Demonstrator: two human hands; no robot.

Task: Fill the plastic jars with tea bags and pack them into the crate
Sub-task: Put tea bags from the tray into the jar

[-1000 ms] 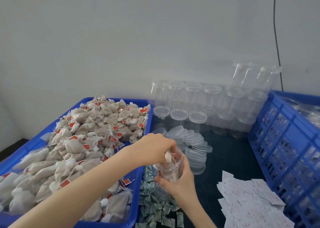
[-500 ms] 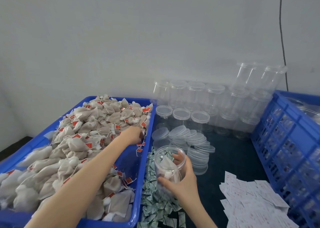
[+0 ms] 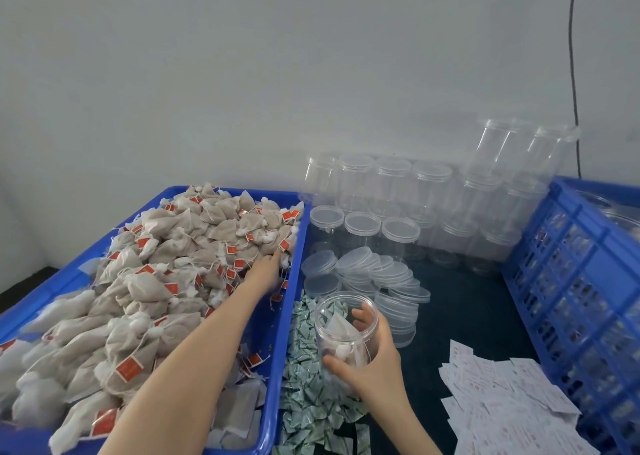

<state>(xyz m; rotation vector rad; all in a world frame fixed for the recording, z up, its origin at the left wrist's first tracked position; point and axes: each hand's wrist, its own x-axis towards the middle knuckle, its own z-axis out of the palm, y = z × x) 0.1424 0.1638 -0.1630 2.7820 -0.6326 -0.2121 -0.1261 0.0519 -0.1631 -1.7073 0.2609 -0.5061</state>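
Left hand (image 3: 265,267) touches tea bags (image 3: 194,243); right hand (image 3: 372,364) grips jar (image 3: 341,330).

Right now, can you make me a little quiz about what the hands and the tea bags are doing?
1. True or false: the jar the right hand holds already has tea bags inside.
2. Where is the left hand reaching? A) blue tray of tea bags B) loose lids C) white paper slips
3. Fill in: the held jar has no ____ on it.

Key: 1 true; 2 A; 3 lid.
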